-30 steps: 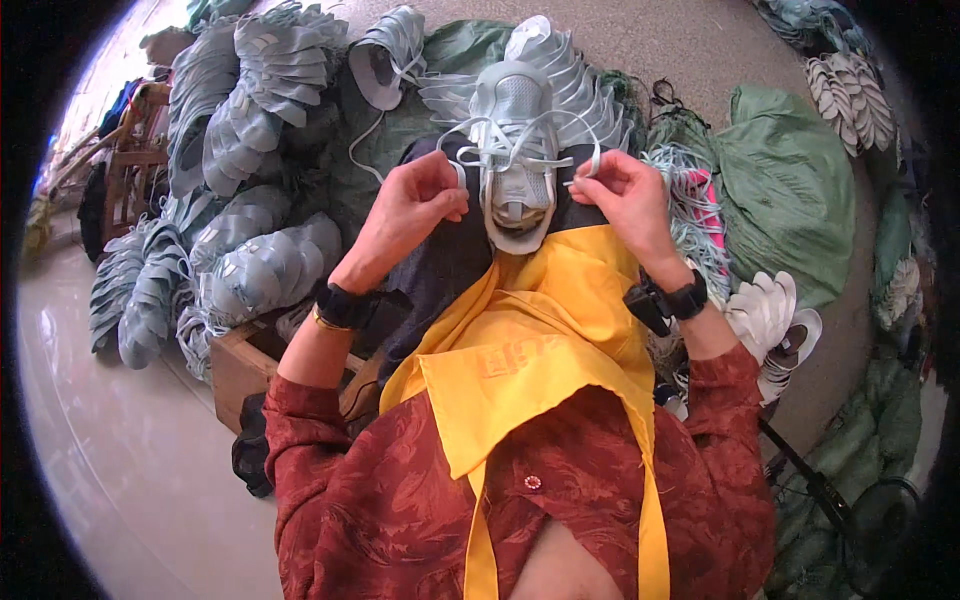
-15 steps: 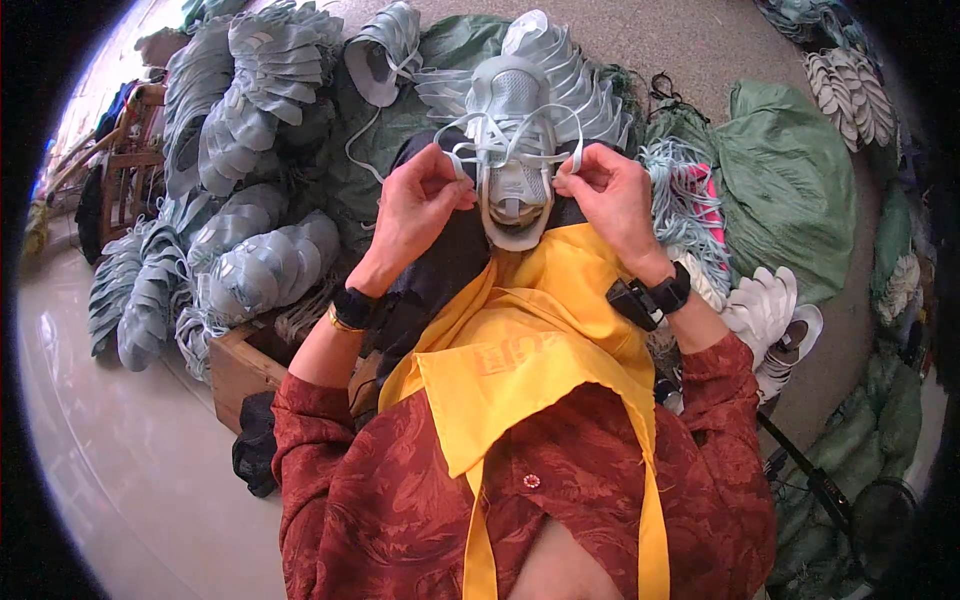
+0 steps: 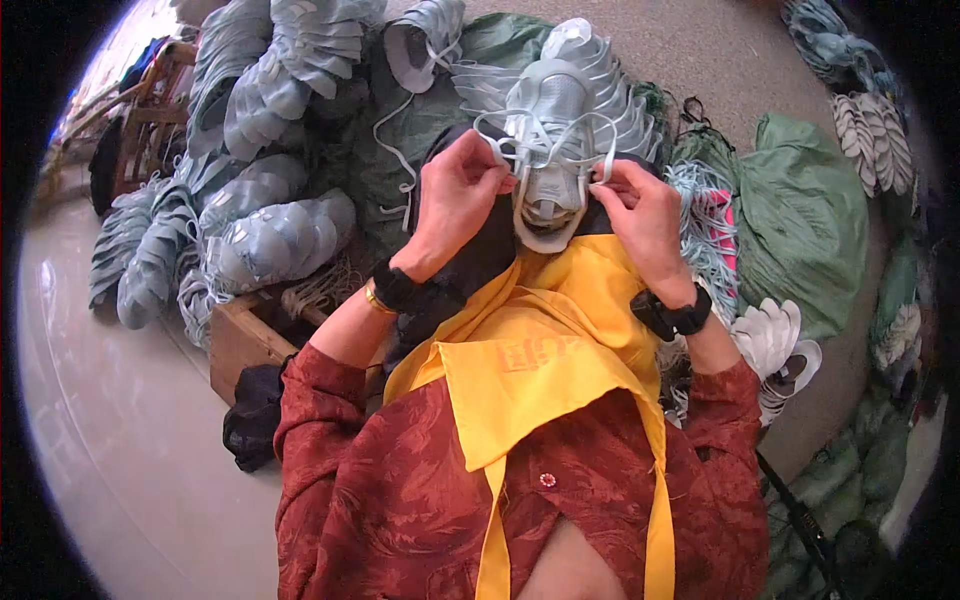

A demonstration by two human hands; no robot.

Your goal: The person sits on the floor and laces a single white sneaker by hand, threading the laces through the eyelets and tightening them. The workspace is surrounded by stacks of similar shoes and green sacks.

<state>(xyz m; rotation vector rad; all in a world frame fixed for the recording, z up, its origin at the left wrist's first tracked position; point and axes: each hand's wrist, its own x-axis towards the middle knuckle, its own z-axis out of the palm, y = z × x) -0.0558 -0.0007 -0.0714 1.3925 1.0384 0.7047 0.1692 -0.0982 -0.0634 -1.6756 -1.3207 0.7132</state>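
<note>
A pale grey-blue shoe upper (image 3: 548, 95) lies over my lap with its toe pointing away from me and its opening toward me. White shoelace (image 3: 545, 150) is threaded through its eyelets and arches out to both sides. On the left edge of the upper, my left hand (image 3: 455, 195) pinches one lace end between thumb and forefinger. My right hand (image 3: 640, 215) pinches the other end beside the right edge. Both hands sit close to the upper, and the fingertips partly cover the lace ends.
Stacks of similar uppers (image 3: 285, 240) pile up on the left beside a wooden box (image 3: 245, 345). One loose upper (image 3: 410, 55) trails its lace behind my left hand. To the right are bundled pale-blue laces (image 3: 700, 225), a green sack (image 3: 800, 230) and white uppers (image 3: 770, 335).
The whole view has shifted, so the upper and hands appear farther right. Both hands keep their pinch on the lace ends; my right fingers look a little more spread.
</note>
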